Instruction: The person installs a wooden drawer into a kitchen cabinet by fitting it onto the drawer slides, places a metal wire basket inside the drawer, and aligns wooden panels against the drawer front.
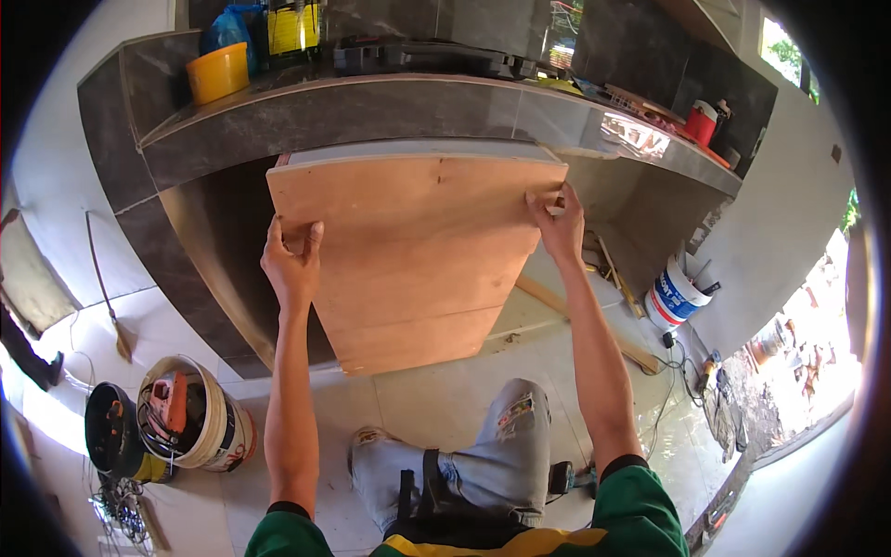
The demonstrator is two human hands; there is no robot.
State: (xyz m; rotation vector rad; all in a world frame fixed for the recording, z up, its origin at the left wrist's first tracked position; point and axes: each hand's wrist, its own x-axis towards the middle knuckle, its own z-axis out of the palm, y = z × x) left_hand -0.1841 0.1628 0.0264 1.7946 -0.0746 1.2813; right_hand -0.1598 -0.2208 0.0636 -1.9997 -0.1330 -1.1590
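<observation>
Left hand [292, 260] and right hand [560, 226]: fingers closed on the two side edges of a plywood panel [413, 260], one hand to each side, apparently to keep the wide board steady and upright. The panel stands on the tiled floor [445, 399], top edge tucked just under the grey stone tabletop [371, 111], covering the opening below. Containers: yellow bowl [218, 74] on the tabletop, contents hidden; white bucket [197, 425] on the floor, left, holding an orange power tool and cable; black bucket [113, 432] beside it; white-and-blue lidded pail [676, 295], right.
</observation>
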